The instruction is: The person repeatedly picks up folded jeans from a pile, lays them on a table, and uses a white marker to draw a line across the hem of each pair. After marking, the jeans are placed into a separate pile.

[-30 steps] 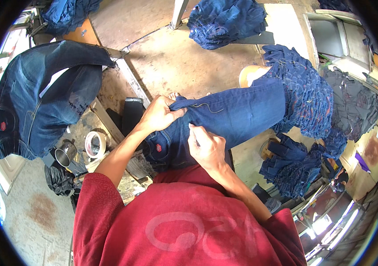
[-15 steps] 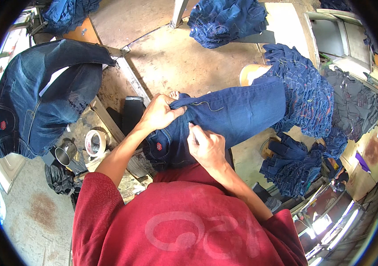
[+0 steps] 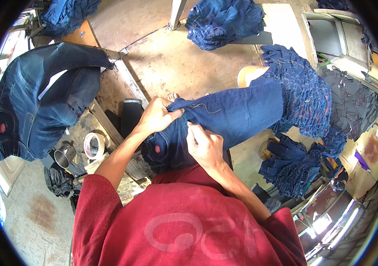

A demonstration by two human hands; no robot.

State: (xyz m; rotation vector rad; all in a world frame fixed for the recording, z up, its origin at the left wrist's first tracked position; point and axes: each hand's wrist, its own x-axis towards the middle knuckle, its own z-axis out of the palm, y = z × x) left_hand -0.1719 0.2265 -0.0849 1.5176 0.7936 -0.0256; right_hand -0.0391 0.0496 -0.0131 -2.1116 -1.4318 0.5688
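Observation:
A pair of dark blue jeans (image 3: 242,111) lies across my lap, one leg stretching to the right. My left hand (image 3: 160,116) grips a gathered fold of the denim near its upper edge. Just right of that fold, a loose light thread (image 3: 204,107) curls over the cloth. My right hand (image 3: 206,144) is closed in a pinch against the jeans, a little below and right of the left hand. What its fingertips hold is too small to make out. A red patch shows on the jeans below my left wrist.
More jeans (image 3: 42,102) hang at the left. Below them are a metal cup (image 3: 66,154) and a roll of tape (image 3: 95,146) on a worn wooden bench. Bundles of blue denim (image 3: 224,22) lie ahead, with a large stitched pile (image 3: 304,93) and dark garments (image 3: 353,104) at the right.
Both hands keep nearly the same hold and place on the jeans. The whole view has shifted slightly.

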